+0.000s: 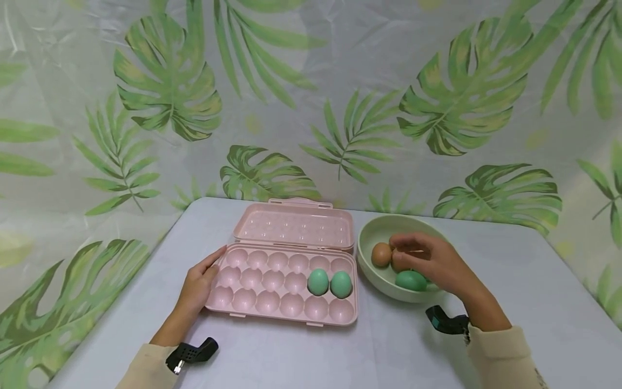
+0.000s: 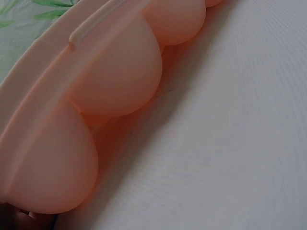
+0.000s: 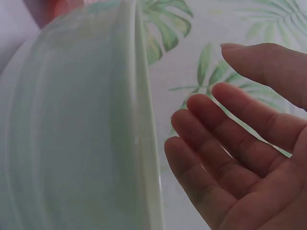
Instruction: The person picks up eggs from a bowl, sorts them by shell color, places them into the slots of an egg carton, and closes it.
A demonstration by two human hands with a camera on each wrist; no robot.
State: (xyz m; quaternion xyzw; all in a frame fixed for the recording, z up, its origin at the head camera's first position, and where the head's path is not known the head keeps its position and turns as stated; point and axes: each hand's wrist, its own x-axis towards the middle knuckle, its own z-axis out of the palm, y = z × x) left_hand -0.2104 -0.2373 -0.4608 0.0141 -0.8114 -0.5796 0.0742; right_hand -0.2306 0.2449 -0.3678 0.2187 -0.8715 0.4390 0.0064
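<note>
A pink egg tray (image 1: 279, 320) lies with its lid (image 1: 296, 224) swung back. Two green eggs (image 1: 318, 282) sit side by side in its middle row, toward the right. My left hand (image 1: 196, 283) holds the tray's left edge; only a bit of its fingers shows below the tray in the left wrist view. Over the right side of a pale green bowl (image 1: 384, 286) is my right hand (image 1: 439, 262), fingers loosely bent and thumb apart, with nothing between them. Inside the bowl are brown eggs (image 1: 381, 254) and a green egg (image 1: 411, 280), partly hidden by that hand.
The bowl stands close against the tray's right side on a white-covered table (image 1: 335, 356). Behind the table hangs a leaf-patterned sheet (image 1: 350, 108). Dark wrist cameras (image 1: 191, 354) sit at both cuffs.
</note>
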